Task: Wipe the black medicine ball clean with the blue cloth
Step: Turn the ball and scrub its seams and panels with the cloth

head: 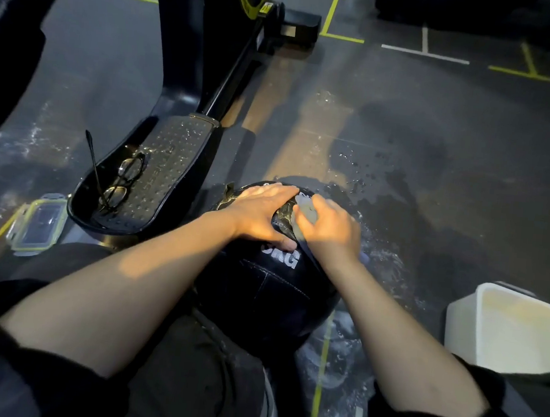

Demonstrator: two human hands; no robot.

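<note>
The black medicine ball [270, 287] is kept on the wet floor, steadied under the flat left hand [260, 207]. A pale wad [307, 207], seemingly the cloth, is gripped by the right hand [328, 229]; scrubbing seems underway, then turning.

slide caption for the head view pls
Left hand steadies black medicine ball while right hand rubs its top.

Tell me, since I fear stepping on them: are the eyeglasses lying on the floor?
No, the eyeglasses lie on the machine's black footplate.
</note>
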